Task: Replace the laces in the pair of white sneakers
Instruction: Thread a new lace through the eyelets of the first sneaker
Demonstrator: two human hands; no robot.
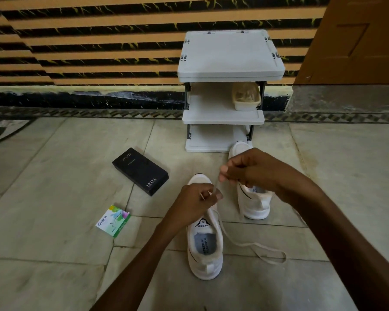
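Straight ahead against the far wall stands a white plastic three-tier shelf rack (231, 55) with dark corner posts. A beige plastic tub (246, 97) sits on the right of its middle shelf. Behind it the striped tan-and-black wall (99, 41) runs left, and a brown wooden door (357, 41) closes the far right. The pale stone-tile floor (54, 176) looks smooth, with thin dark seams.

Left of centre lies a matte black rectangular carton (140, 170) with "vivo" and "120W" printed on it, set at an angle. Nearer and further left is a small green-and-white cardboard Odonil box (114, 221), well apart from the shoes.

The near white mesh sneaker (204, 243) stands upright at centre, heel toward the viewer, with a printed grey insole showing. The second white sneaker (254, 203), marked with a curved black stripe, stands just right and farther away, its toe by the rack's foot.

The left hand (195, 198) hovers over the near shoe's forefoot and hides its eyelets, pinching a flat off-white lace (256, 248). The right hand (247, 169), slightly higher and just beside it, pinches the same strand and covers the second shoe's middle. The rest of the lace trails in a loose loop on the tiles to the right.
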